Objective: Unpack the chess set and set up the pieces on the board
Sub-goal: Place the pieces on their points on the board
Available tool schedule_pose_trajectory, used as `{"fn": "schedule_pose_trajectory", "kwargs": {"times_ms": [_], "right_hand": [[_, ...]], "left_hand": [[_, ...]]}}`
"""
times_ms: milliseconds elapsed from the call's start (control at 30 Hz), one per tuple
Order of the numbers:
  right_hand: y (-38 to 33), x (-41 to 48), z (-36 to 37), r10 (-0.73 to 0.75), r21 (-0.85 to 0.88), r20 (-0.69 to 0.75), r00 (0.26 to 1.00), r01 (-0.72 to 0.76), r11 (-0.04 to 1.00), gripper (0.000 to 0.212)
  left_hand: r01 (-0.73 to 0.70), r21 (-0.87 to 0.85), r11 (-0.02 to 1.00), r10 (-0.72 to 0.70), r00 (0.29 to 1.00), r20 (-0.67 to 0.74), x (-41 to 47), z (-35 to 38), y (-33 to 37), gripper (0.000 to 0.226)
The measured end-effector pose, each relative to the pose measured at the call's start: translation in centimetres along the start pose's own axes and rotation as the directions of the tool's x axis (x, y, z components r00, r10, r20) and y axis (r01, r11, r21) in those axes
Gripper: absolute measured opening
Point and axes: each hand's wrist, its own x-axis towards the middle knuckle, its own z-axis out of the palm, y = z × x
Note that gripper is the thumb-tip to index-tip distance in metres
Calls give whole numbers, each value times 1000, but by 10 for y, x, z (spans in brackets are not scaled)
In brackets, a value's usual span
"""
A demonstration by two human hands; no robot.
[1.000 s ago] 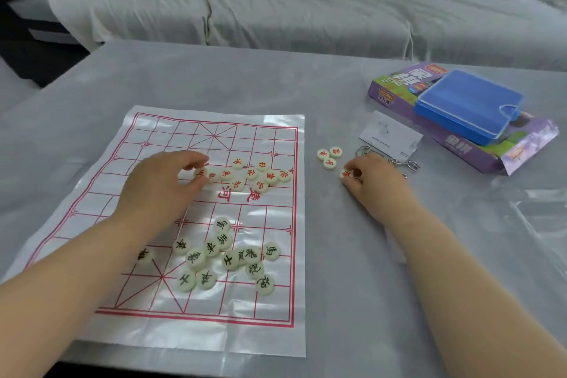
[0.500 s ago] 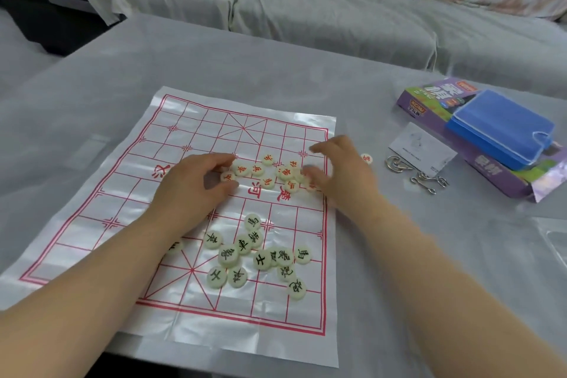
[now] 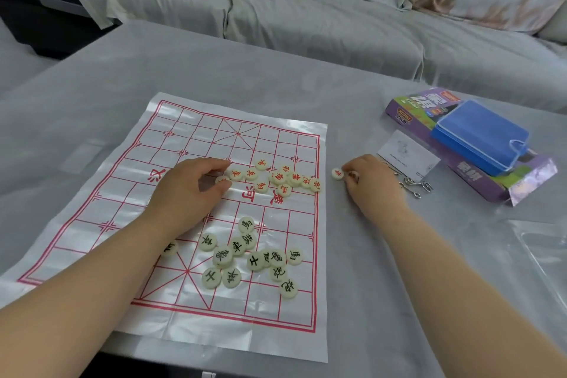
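Observation:
A glossy white sheet board [image 3: 196, 144] with a red grid lies on the table. Several round cream pieces with red characters [image 3: 277, 176] cluster along its middle. Several black-lettered pieces [image 3: 245, 255] sit nearer me. My left hand [image 3: 187, 190] rests on the board, with thumb and fingers pinching a cream piece [image 3: 221, 180] at the left end of the red cluster. My right hand [image 3: 372, 186] is off the board to the right, fingers curled round a red-lettered piece [image 3: 353, 175]. Another red-lettered piece [image 3: 337, 173] lies just left of its fingertips.
A blue plastic case [image 3: 480, 136] lies on a purple carton [image 3: 472, 175] at the right. A white card [image 3: 408, 153] and metal wire rings [image 3: 414, 186] lie beside my right hand. A clear bag [image 3: 543, 252] lies far right. A grey sofa [image 3: 306, 9] is behind the table.
My right hand has moved from the red cluster on the board back out to the right, onto the loose pieces on the table. My left hand has stayed at the cluster's left end.

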Motion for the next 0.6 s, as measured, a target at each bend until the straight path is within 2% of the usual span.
{"fn": "schedule_pose_trajectory", "kwargs": {"times_ms": [100,200,333,433,533,600], "right_hand": [[-1,-4,-3,16,15,5,1000,-16,1000,29],[-2,-7,-7,26,43,16,1000,-26,999,27],[-16,-12,-11,12,143,-29,999,-7,990,24],[-45,-14,-10,-122,212,-78,990,136,968,23],[-73,-19,0,-305,138,9,952,301,944,26],[-74,-18,6,-335,107,53,941,328,939,29]], "left_hand": [[-8,18,1000,8,1000,13,1,0,-1,34],[-50,105,993,44,997,66,2,0,-4,35],[-56,98,994,49,996,73,4,0,-5,34],[-72,102,992,64,995,76,4,0,-7,33],[-84,96,992,77,994,72,3,-1,-7,33],[-90,99,991,83,994,70,4,-1,-7,33]]}}
